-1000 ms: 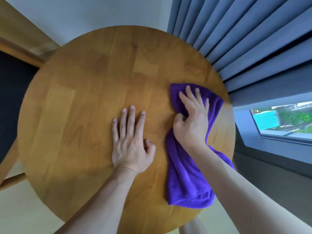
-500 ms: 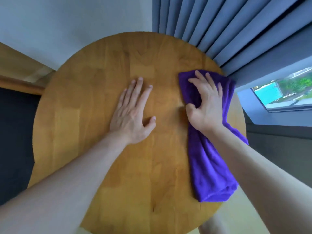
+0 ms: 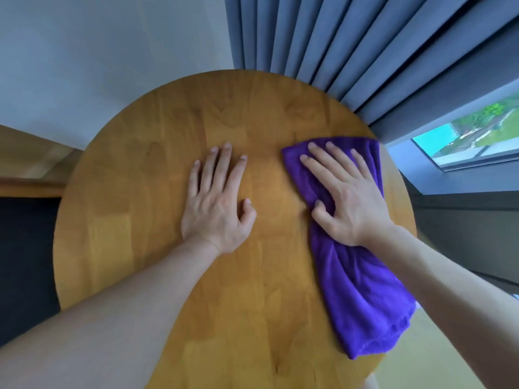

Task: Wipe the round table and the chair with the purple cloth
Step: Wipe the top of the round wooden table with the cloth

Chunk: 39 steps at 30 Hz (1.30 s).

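The round wooden table (image 3: 134,209) fills the middle of the head view. The purple cloth (image 3: 362,290) lies along its right side, reaching from the far right edge back to the near right rim. My right hand (image 3: 345,200) presses flat on the cloth's far half, fingers spread, thumb hooked over its left edge. My left hand (image 3: 216,200) rests flat on the bare wood at the table's centre, fingers apart, holding nothing. At the left, a dark seat with a wooden frame (image 3: 31,186) shows beside the table; whether it is the chair I cannot tell.
Blue-grey curtains (image 3: 323,43) hang right behind the table's far right edge. A window (image 3: 471,136) sits low on the right wall. A pale wall (image 3: 98,60) stands behind the table on the left.
My right hand has flattened on the cloth and slid it toward the far right edge. My left hand has shifted farther up the tabletop. The view has tilted upward.
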{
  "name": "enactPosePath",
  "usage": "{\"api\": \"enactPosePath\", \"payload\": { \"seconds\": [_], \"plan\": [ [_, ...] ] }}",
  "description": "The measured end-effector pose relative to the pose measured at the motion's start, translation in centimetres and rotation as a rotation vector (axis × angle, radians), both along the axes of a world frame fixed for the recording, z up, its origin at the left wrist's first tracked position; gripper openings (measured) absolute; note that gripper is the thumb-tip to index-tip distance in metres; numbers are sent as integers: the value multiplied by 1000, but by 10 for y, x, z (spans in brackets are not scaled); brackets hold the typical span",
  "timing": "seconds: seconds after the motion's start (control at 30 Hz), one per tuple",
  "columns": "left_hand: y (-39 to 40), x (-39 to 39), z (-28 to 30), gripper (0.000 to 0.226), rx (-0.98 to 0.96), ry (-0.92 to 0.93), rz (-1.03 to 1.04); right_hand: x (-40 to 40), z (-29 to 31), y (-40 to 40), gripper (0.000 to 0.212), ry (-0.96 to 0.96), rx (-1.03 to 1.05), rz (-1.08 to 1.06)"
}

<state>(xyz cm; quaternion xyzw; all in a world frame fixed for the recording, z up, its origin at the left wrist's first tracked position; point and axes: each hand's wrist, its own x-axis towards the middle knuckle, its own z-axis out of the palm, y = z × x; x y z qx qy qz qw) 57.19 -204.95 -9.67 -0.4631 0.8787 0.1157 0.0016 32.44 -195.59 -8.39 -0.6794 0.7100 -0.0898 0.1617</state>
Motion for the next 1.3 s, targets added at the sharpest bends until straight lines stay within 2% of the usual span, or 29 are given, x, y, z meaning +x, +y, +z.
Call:
{"api": "enactPosePath", "payload": {
  "seconds": [0.13,0.2,0.27,0.4,0.47,0.57,0.67,0.73,0.77,0.83,0.93,1.0,1.07,1.13,1.23,1.3],
  "plan": [
    [0,1,1,79,-2,-16,-11,31,-2,-41,78,-1,-55,-409],
    [0,1,3,80,-9,-18,-12,60,-1,-41,79,14,-55,-531],
    [0,0,4,81,-6,-15,-14,80,0,-22,82,13,-39,-444],
    [-1,0,4,81,7,-6,-6,42,-1,16,81,-17,-20,131],
    [-1,-1,3,80,15,-7,-9,2,-1,13,80,-15,0,180],
    [-1,0,0,78,20,-8,-8,-10,2,2,76,-13,-23,-121],
    [0,0,0,78,14,-4,-5,39,1,-9,77,-9,-36,-484],
    [0,0,1,79,10,-4,-3,77,0,-12,80,-16,-11,-598],
    [0,-1,2,79,9,-5,-1,89,0,-10,82,-16,-1,-558],
    [0,-1,3,80,10,-4,1,96,-2,4,81,-17,-6,-328],
    [0,-3,2,80,12,6,2,62,-1,19,80,-30,-11,63],
    [0,-3,2,80,15,0,-1,27,0,14,78,-71,-7,170],
    [0,-2,1,79,20,-4,-5,2,2,3,75,-126,-23,54],
    [0,-2,1,78,23,-6,-5,0,2,-9,71,-160,-63,-186],
    [0,-2,2,78,16,-11,0,35,2,-25,68,-130,-102,-482],
    [1,-2,3,78,13,-18,-3,63,3,-29,71,-98,-101,-596]
  ]
}}
